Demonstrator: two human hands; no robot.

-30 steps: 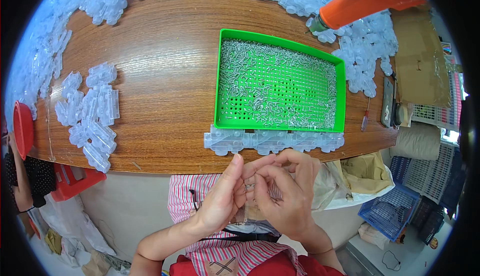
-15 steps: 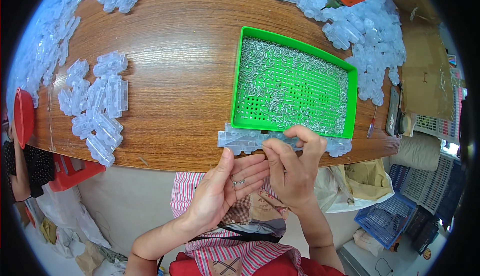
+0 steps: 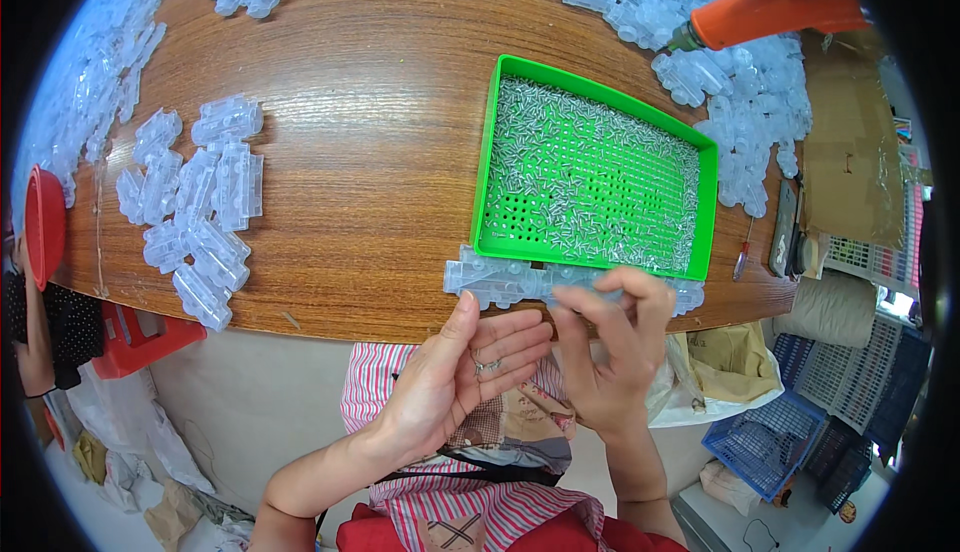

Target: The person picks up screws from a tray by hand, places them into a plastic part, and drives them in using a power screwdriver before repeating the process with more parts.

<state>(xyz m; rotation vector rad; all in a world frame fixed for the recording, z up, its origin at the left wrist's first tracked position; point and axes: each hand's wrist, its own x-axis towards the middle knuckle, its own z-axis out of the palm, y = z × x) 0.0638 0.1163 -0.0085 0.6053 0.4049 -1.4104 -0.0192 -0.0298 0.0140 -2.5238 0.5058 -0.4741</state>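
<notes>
Left hand (image 3: 450, 377): palm up, fingers extended, a few loose silver screws (image 3: 487, 365) lying on it, off the desk's (image 3: 380, 152) near edge. Main change, right hand (image 3: 615, 362): a second ago it was at the left palm, fingers together; now it's apart, just right of the left fingertips, over the near edge. Fingers half curled and blurred, so can't make out whether a screw is pinched in there. My read: attention has shifted from the palm to the housing row (image 3: 488, 280), clear plastic parts along the near edge, against the green tray's near wall. Nothing visibly seated that I can confirm. Rest, left to right: red basin (image 3: 45, 227) at the left edge; clear housing pile (image 3: 85, 102) along the left edge; small housing cluster (image 3: 205, 207) toward the near left corner; green tray (image 3: 707, 197) right of centre, loose screw stock (image 3: 540, 122) inside; orange electric screwdriver (image 3: 780, 17) hanging above the far right corner; hand screwdriver (image 3: 742, 260) by the right edge. In the way: tray wall crowds the row's far side, right hand hides its middle. Electric screwdriver's bit points left over the far right pile (image 3: 755, 112), well apart from both hands.
</notes>
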